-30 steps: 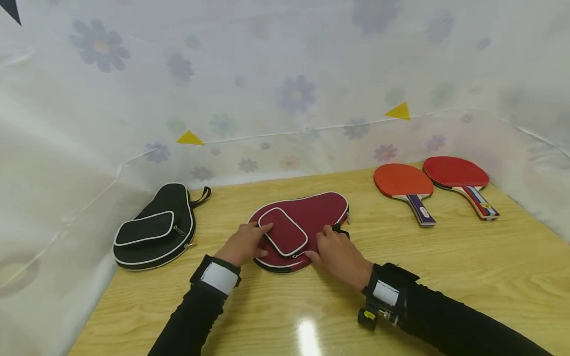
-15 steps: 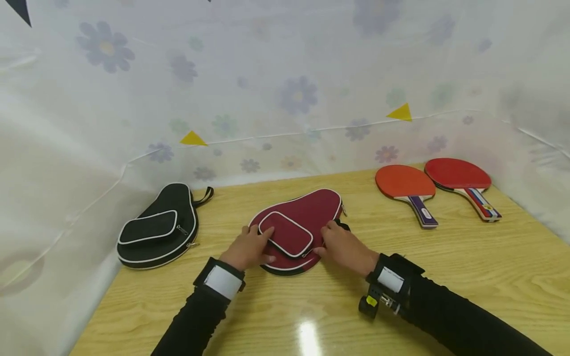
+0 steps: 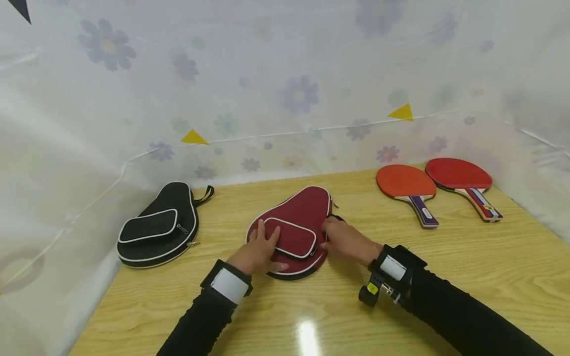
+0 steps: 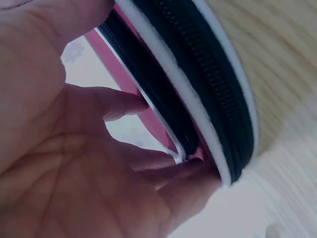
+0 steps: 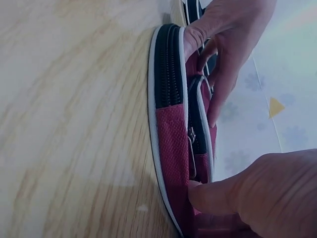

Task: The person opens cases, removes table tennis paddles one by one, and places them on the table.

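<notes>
A dark red table tennis bat case [image 3: 307,205] with white piping and a front pocket lies flat on the wooden table. My left hand [image 3: 256,252] rests on its lower left part, fingers spread over the pocket edge and thumb near the bottom rim. At the right edge, my right hand [image 3: 349,241] grips the case, fingers curled by the black strap. Up close in the right wrist view, the right thumb [image 5: 215,196] presses the red side band below the pocket's zip pull [image 5: 191,136]. The black zip [image 4: 208,64] along the rim looks closed in the left wrist view.
A black bat case [image 3: 156,227] with a wrist loop lies on the left of the table [image 3: 267,316]. At the back right are an orange-red bat [image 3: 406,180] and a red bat [image 3: 458,174], side by side. A flower-printed white sheet [image 3: 298,94] hangs behind.
The red case has turned counterclockwise, its narrow end swinging left and away. My left hand has spread its fingers further onto the pocket; the right hand has stayed at the right edge.
</notes>
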Demonstrator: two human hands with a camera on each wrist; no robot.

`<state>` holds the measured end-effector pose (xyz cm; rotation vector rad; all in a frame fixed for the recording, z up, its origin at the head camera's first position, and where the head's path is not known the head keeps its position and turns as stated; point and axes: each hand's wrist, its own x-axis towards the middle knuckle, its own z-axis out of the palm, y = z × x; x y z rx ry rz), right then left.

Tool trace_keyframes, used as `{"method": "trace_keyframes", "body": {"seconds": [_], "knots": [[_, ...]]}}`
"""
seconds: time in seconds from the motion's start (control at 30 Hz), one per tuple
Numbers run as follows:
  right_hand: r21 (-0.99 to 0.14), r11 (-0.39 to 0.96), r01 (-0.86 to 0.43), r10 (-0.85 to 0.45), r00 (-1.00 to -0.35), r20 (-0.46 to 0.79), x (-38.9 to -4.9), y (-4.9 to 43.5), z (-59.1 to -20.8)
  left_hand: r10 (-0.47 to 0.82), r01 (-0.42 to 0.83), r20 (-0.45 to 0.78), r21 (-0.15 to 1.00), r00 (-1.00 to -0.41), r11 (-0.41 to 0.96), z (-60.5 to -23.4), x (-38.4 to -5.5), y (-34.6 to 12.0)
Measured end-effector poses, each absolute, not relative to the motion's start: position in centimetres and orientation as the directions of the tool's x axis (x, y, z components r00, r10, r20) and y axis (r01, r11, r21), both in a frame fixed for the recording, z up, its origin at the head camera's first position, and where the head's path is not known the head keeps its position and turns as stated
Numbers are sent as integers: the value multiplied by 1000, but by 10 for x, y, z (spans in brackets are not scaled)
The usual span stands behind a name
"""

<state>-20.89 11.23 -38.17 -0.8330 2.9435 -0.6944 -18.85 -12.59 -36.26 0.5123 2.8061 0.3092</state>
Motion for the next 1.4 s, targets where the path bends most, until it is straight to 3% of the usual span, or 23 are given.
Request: {"method": "trace_keyframes", "body": {"seconds": [0.23, 0.67, 1.1, 1.27, 1.4], "knots": [[-419, 758, -499, -505, -856, 106, -218, 113, -383, 352, 334, -178, 121, -919, 935, -362, -178, -109], [-436, 746, -504, -536, -842, 57, -232, 119, -384, 269, 268, -71, 28, -960, 963, -368, -168, -89], [-447, 743, -498, -528, -847, 65, -246, 123, -390, 255, 247, 108, -79, -961, 966, -372, -154, -69], [-434, 747, -504, -530, -845, 69, -244, 121, -391, 258, 255, 53, -59, -965, 965, -373, -154, -72], [-403, 752, -522, -525, -843, 113, -236, 119, -393, 282, 277, -75, 68, -957, 959, -374, -158, -80]]}}
